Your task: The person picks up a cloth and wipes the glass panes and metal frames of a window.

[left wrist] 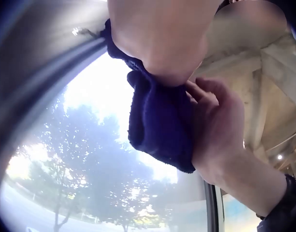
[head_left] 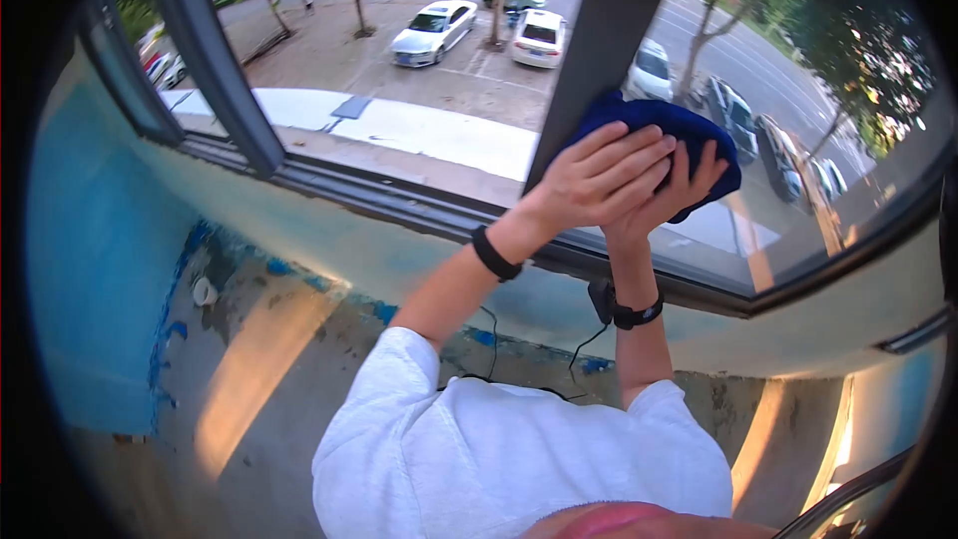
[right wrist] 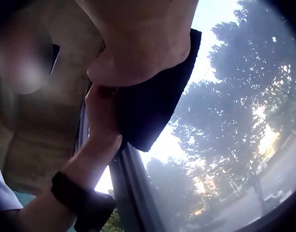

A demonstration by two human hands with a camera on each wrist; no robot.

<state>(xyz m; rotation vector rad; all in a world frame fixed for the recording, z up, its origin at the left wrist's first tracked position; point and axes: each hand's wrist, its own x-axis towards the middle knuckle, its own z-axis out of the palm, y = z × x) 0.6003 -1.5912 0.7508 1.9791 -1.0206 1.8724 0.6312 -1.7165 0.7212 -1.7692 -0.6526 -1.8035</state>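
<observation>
A dark blue cloth (head_left: 701,128) lies bunched against the right window pane (head_left: 699,238), close beside the upright frame bar (head_left: 599,35). My right hand (head_left: 661,205) presses the cloth to the glass, its fingers extended. Across it lies my left hand (head_left: 599,178), fingers straight and together, overlapping the right hand's fingers. In the left wrist view the cloth (left wrist: 162,128) hangs in a fold beneath the near hand, with the right hand (left wrist: 219,128) against its side. The right wrist view shows the cloth (right wrist: 150,106) dark against the bright pane; the palms are hidden.
A dark window sill track (head_left: 389,208) runs below the hands, above a pale wall. Another frame bar (head_left: 215,60) stands at left. Outside are parked cars (head_left: 436,32) and trees. A small white cup-like object (head_left: 205,290) sits on the floor; a thin cable (head_left: 589,344) hangs by the wall.
</observation>
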